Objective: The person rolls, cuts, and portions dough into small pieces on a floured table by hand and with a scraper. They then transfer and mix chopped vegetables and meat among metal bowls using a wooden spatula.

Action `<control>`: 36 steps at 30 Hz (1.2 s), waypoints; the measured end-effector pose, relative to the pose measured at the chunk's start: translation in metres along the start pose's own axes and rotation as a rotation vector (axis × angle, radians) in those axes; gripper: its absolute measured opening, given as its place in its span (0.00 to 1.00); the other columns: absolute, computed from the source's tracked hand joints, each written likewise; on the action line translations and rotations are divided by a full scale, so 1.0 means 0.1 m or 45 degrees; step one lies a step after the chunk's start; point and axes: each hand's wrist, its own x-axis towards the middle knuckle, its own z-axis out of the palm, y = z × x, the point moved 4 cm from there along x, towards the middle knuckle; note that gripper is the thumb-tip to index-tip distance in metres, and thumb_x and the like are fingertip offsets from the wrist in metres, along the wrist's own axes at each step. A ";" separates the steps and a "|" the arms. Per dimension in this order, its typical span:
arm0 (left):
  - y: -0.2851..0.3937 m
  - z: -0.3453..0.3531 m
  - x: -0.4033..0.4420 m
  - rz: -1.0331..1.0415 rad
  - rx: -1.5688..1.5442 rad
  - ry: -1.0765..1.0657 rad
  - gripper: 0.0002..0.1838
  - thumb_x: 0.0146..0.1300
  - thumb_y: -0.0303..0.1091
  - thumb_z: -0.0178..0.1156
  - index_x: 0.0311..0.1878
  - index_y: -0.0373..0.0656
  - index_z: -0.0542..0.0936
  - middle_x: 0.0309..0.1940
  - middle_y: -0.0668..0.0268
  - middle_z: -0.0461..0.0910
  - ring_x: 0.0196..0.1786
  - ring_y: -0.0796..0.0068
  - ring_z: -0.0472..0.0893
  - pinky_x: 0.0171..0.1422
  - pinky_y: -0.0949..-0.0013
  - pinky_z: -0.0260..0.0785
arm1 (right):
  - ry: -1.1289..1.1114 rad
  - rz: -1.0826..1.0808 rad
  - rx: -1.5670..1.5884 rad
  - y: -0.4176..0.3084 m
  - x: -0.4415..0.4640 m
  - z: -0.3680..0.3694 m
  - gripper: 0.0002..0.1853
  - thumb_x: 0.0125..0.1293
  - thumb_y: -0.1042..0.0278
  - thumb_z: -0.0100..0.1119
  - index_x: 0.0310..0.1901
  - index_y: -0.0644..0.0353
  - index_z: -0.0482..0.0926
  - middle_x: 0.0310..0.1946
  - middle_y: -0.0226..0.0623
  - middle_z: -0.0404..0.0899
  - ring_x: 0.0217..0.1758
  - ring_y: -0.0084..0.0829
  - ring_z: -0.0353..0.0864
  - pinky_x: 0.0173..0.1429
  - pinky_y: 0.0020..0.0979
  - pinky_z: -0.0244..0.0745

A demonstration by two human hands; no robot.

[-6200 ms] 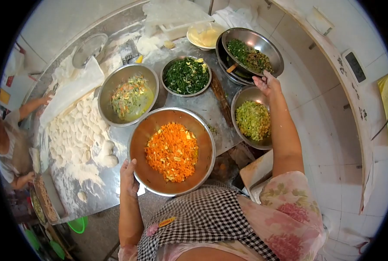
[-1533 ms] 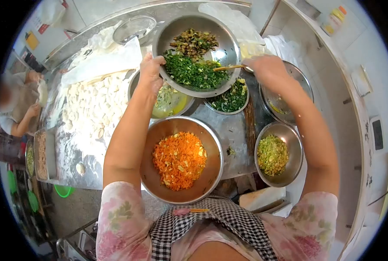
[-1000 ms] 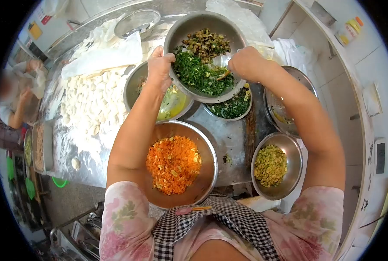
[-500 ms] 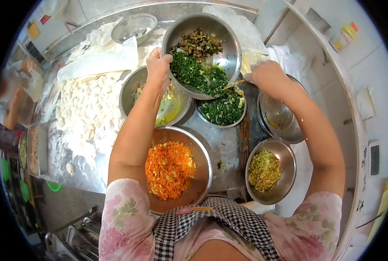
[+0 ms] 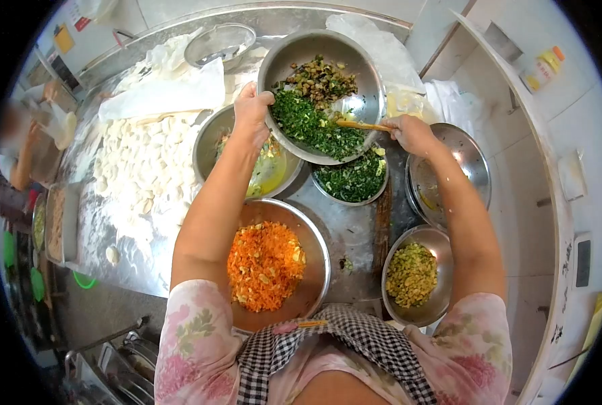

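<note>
My left hand (image 5: 252, 111) grips the left rim of a large steel bowl (image 5: 372, 74), held tilted above the table. Chopped greens (image 5: 308, 121) and brown diced filling (image 5: 321, 81) lie inside it. Wooden chopsticks (image 5: 365, 126) are pinched in my right hand (image 5: 409, 133), their far ends in the greens. Partly under the held bowl is a smaller bowl of chopped greens (image 5: 351, 179). Behind my left forearm stands a steel bowl (image 5: 203, 152) with yellow liquid and mixed bits.
Nearer me are a bowl of shredded carrot (image 5: 267, 266) and a bowl of diced green filling (image 5: 411, 273). Stacked steel bowls (image 5: 476, 162) stand at right. Floured dumplings (image 5: 139, 162) cover the left table, beside a white cloth (image 5: 166, 94). Another person (image 5: 28, 135) is at far left.
My right hand has shifted slightly down, and the chopsticks have moved from the held bowl's lower rim up into its greens. My left hand keeps its hold on the bowl.
</note>
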 end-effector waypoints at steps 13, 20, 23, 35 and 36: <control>-0.29 0.10 0.20 0.159 0.027 -0.007 0.13 0.43 0.16 0.53 0.20 0.50 0.65 0.18 0.78 0.61 0.23 0.85 0.57 0.27 0.76 0.50 | -0.095 -0.124 0.081 0.21 -0.03 0.04 0.18 0.60 0.72 0.48 0.52 0.50 0.79 0.30 0.39 0.79 0.36 0.38 0.78 0.43 0.34 0.71; -0.24 0.22 0.13 0.120 0.014 0.038 0.11 0.43 0.16 0.53 0.22 0.48 0.67 0.20 0.77 0.63 0.24 0.84 0.59 0.28 0.76 0.53 | -0.040 -0.162 0.060 0.20 -0.27 -0.08 0.18 0.59 0.69 0.49 0.51 0.49 0.79 0.32 0.39 0.80 0.37 0.39 0.79 0.44 0.36 0.72; -0.24 0.21 0.13 0.090 -0.036 0.023 0.11 0.44 0.16 0.53 0.23 0.48 0.68 0.21 0.77 0.64 0.24 0.84 0.60 0.29 0.76 0.55 | 0.012 -0.217 0.193 0.25 -0.36 -0.15 0.18 0.59 0.70 0.49 0.51 0.50 0.79 0.33 0.40 0.81 0.37 0.39 0.79 0.44 0.36 0.72; -0.11 0.29 0.02 0.079 0.005 -0.010 0.11 0.43 0.15 0.53 0.24 0.46 0.69 0.21 0.75 0.66 0.24 0.82 0.63 0.29 0.75 0.58 | 0.112 -0.200 0.088 -0.01 0.11 0.01 0.15 0.59 0.74 0.51 0.47 0.56 0.80 0.29 0.39 0.80 0.34 0.38 0.78 0.42 0.33 0.71; -0.14 0.27 0.06 0.109 0.028 -0.035 0.11 0.43 0.15 0.53 0.24 0.46 0.69 0.21 0.75 0.66 0.24 0.82 0.63 0.29 0.75 0.58 | 0.065 -0.196 0.083 -0.04 0.11 0.02 0.15 0.58 0.74 0.51 0.47 0.54 0.80 0.31 0.40 0.80 0.36 0.39 0.79 0.43 0.35 0.71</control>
